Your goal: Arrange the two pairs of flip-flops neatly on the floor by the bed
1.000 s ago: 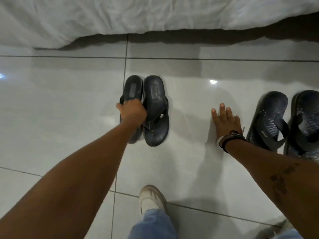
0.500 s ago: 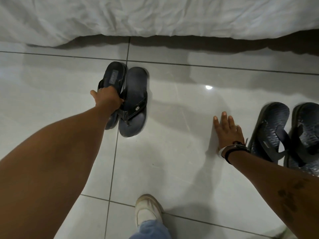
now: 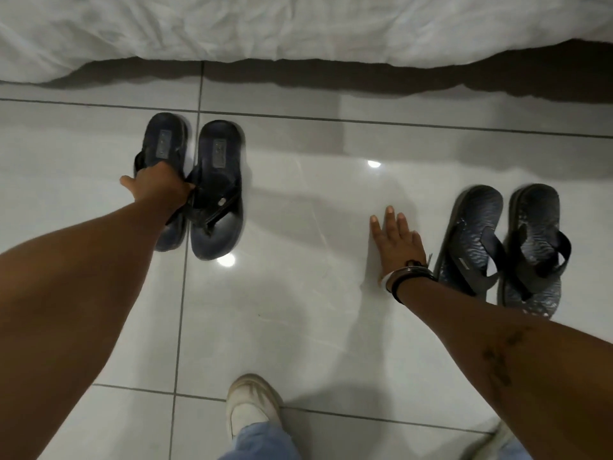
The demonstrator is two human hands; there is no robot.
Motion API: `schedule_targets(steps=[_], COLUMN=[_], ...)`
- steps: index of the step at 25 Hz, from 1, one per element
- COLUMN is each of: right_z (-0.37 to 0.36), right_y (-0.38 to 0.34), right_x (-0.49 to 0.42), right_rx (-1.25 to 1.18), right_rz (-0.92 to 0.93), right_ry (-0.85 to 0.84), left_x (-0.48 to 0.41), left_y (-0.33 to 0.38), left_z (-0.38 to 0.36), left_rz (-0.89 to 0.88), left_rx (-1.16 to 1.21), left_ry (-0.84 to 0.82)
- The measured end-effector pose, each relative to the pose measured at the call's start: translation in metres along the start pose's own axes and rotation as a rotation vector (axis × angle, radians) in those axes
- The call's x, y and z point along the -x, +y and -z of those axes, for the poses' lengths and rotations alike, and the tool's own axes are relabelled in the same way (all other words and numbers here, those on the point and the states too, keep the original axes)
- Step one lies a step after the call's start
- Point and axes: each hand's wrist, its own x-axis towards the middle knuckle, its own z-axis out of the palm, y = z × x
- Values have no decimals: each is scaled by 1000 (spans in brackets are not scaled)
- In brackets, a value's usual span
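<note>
Rubbery, light and bendy by the look of them, the right flip-flops [image 3: 504, 244] lie beside the flat, open right hand [image 3: 398, 242]; farther off, the left hand [image 3: 159, 190] grips the left flip-flops' [image 3: 199, 187] straps near the bed [image 3: 298, 24].

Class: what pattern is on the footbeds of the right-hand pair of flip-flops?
A wavy, rippled pattern on the dark blue-grey rubber flip-flops, clearest in the head view.

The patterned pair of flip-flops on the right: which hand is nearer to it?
Right. The right hand lies flat on the floor just beside the patterned pair, apart from it. The left hand is far across, gripping the plain dark pair.
</note>
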Motion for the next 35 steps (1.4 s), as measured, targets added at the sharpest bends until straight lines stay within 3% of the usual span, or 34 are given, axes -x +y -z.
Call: schedule_targets(steps=[3,5,8,10,11,14,16,20,27,35], right_z=[9,20,42,44,42,29,17,6,21,80], right_y=[-1,0,26,71,97,155,163,159,186,244], right_x=[5,7,16,31,37,53,58,58,52,23], right_rx=[-42,-85,-236,-285,-278,-291,-292,-290,-384,-441], right_rz=[-1,-8,-97,-276,-410,-703,-652,-506,-487,-621], right_ry=[-40,-56,180,427,467,254,140,141,248,360], left_x=[31,71,142,188,206,241,248,247,244,239], left_y=[25,68,136,177,194,222,227,228,231,234], left_z=[-1,-4,-27,-52,-63,-84,-87,-85,-90,-91], left_rz=[-14,-198,-494,-529,-500,-362,-344,-374,-358,-358], left_rx=[14,58,44,-7,0,7,-43,-69,-59,-69], left_ry=[184,216,-139,-315,-360,-392,-374,-365,-356,-377])
